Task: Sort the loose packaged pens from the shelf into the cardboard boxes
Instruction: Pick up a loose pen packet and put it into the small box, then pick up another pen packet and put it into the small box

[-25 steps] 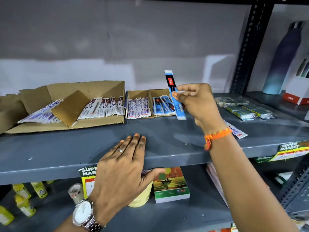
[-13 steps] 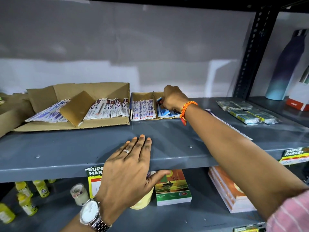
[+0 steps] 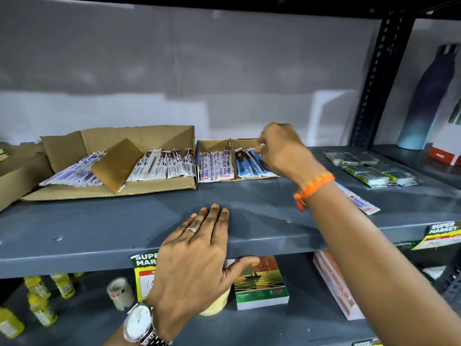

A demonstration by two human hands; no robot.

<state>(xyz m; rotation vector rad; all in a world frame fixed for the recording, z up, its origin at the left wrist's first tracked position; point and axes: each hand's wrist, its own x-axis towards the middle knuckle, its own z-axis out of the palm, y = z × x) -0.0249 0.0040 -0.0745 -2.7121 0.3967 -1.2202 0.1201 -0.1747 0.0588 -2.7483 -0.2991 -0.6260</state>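
Head view: right hand (image 3: 282, 148), fingers pinched, whether on a pack I cannot tell, over blue pens (image 3: 252, 166) in small cardboard box (image 3: 214, 144); left hand (image 3: 199, 255) flat, empty, on shelf (image 3: 99, 228) edge. Boxes mostly filled; one loose pen (image 3: 359, 202) remains. Tags (image 3: 441, 233) read "SUPER MARKET".

The right hand (image 3: 282, 148) is motion-blurred, its grip unreadable.

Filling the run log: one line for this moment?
right hand over blue pen packets in small box | left hand flat on shelf edge | one loose packet remains
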